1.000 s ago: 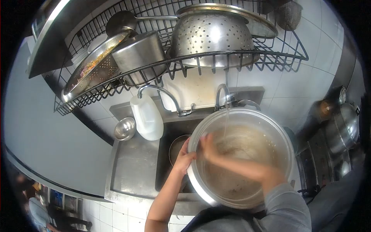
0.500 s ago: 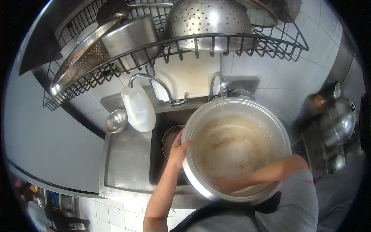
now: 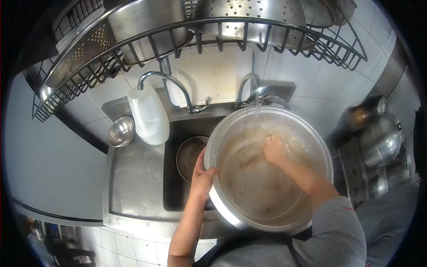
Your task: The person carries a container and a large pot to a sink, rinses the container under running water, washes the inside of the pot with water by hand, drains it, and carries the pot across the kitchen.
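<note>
A large, round metal pot (image 3: 271, 209) is tilted toward me over the sink, with cloudy water and brown residue inside. My left hand (image 3: 203, 180) grips its left rim, thumb over the edge and fingers on the outer wall. Inside the pot, my right hand (image 3: 274, 150) is at the far part of the bottom, beside the falling water. Its fingers look curled and closed; whatever they may hold is hidden. A curved tap (image 3: 250, 80) at the back pours a stream into the pot.
Left of the pot are a second tap (image 3: 175, 84), a translucent plastic jug (image 3: 149, 118) and a metal bowl (image 3: 121, 132). A round vessel (image 3: 189, 155) sits in the sink basin. Overhead hangs a black wire rack (image 3: 155, 42) with a colander (image 3: 253, 22) and pots.
My right hand has moved from the near side of the pot to the far side, near the stream. My left hand keeps its grip on the rim. The view has shifted slightly.
</note>
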